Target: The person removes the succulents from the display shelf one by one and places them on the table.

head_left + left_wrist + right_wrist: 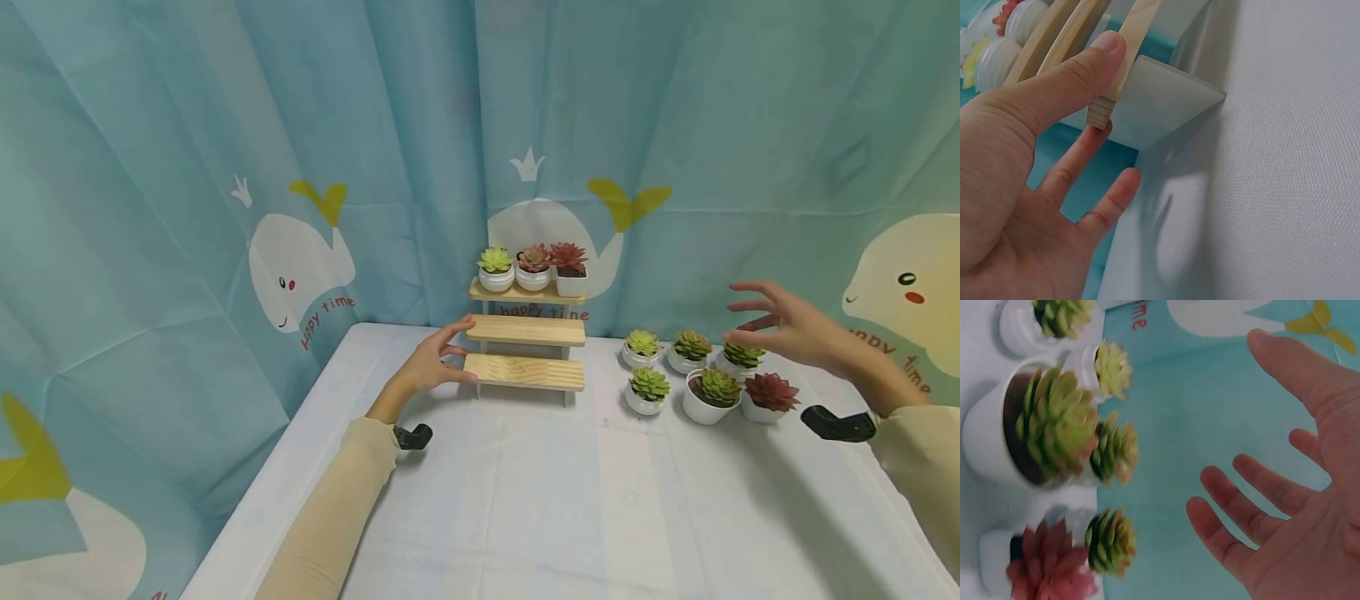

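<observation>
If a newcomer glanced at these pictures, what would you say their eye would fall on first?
Probably the wooden stand on the table's far side, with three succulents lined up on its top tier and the left hand touching its left end. Next, perhaps, the six potted plants to its right, the right hand raised near them, and the whales printed on the blue curtain behind.

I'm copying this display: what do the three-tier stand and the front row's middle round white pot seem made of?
The tan stepped wooden stand has shelves that look like matt natural wood: grain streaks show. Its whitish side panel looks smooth and grainless, perhaps plastic. The tapered round white pot looks smooth and thin-rimmed, probably plastic, possibly ceramic.
</observation>
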Tool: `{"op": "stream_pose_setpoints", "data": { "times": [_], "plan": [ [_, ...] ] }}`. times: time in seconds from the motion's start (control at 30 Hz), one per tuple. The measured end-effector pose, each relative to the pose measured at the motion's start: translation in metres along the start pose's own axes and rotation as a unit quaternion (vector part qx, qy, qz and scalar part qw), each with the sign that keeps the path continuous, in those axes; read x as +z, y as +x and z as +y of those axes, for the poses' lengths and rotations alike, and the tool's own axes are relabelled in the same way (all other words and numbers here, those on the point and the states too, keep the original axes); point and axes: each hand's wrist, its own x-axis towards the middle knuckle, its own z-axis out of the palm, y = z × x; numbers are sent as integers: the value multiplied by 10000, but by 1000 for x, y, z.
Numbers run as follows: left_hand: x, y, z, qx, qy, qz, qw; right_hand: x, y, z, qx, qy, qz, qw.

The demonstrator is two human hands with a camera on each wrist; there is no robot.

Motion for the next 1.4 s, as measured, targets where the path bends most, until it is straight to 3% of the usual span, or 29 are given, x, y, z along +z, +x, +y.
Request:
{"op": "stream_pose_setpoints", "data": {
  "times": [0.87,1.4],
  "plan": [
    [0,1,-4,-69,-38,30,10000,52,76,-68,-517,664,500,9952],
    [-1,0,-1,-94,-50,16,9999,89,115,-89,-370,1732,403,9834]
  ]
}}
